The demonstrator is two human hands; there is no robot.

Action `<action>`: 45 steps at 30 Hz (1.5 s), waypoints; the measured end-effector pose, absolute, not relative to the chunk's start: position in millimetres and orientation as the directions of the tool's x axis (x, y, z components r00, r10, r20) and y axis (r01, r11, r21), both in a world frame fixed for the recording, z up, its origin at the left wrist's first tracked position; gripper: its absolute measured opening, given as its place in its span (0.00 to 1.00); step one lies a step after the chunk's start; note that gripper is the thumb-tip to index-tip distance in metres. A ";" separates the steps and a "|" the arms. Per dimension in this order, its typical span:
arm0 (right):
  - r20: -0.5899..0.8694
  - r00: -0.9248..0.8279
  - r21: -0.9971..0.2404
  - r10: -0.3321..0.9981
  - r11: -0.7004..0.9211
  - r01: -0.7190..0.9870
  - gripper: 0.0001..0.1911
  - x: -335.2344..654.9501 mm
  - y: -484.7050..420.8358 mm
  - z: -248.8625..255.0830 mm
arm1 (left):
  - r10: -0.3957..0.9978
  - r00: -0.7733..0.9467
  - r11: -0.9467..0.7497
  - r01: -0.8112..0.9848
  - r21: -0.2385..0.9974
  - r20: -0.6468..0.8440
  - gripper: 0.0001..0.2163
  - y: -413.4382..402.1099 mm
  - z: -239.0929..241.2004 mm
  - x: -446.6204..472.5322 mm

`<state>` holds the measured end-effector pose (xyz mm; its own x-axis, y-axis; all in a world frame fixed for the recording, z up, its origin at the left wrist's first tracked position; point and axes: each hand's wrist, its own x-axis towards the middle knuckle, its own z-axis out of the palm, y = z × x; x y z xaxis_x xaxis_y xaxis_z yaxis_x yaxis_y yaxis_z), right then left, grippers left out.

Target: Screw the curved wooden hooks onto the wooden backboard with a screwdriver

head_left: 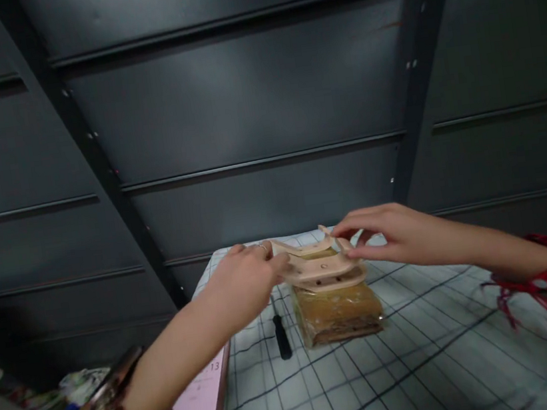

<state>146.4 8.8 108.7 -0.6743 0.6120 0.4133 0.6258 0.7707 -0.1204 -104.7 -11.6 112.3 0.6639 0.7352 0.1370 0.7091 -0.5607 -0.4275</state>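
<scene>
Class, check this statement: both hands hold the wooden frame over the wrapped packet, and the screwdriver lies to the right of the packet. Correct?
Not quite: the head view shows the screwdriver to the left of the packet. The left hand and right hand do hold the wooden frame over it.

You have two hands (247, 275) (382, 231), one screwdriver (282, 340), one wrapped package (340, 310), one pink printed item (198, 400); overlapping pale wooden pieces (319, 269), count unclear.

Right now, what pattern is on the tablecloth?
The tablecloth has a dark grid on white; head view shows it.
</scene>
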 end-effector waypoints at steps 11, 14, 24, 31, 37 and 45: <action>0.282 -0.692 -0.195 0.665 0.746 0.637 0.13 166.9 5.2 74.4 | 0.706 0.707 -0.650 0.664 -0.369 0.030 0.14 -17.5 79.3 -86.2; 0.264 -0.704 -0.197 0.659 0.751 0.630 0.12 166.6 6.7 73.7 | 0.709 0.705 -0.653 0.667 -0.358 0.019 0.14 -17.2 75.6 -85.9; 0.270 -0.720 -0.198 0.639 0.769 0.608 0.12 176.0 12.2 63.3 | 0.709 0.705 -0.668 0.671 -0.321 -0.004 0.13 -10.7 64.5 -82.3; 0.316 -0.704 -0.175 0.636 0.768 0.616 0.10 182.4 13.3 75.7 | 0.708 0.705 -0.662 0.684 -0.307 0.041 0.14 -8.0 74.4 -81.0; 0.355 -0.692 -0.149 0.628 0.769 0.621 0.10 185.1 13.0 84.1 | 0.679 0.721 -0.654 0.678 -0.335 0.134 0.11 -7.0 78.1 -83.4; 0.367 -0.759 -0.157 0.537 0.841 0.519 0.10 181.2 10.2 61.0 | 0.667 0.741 -0.691 0.655 -0.306 0.077 0.10 -13.7 58.9 -84.1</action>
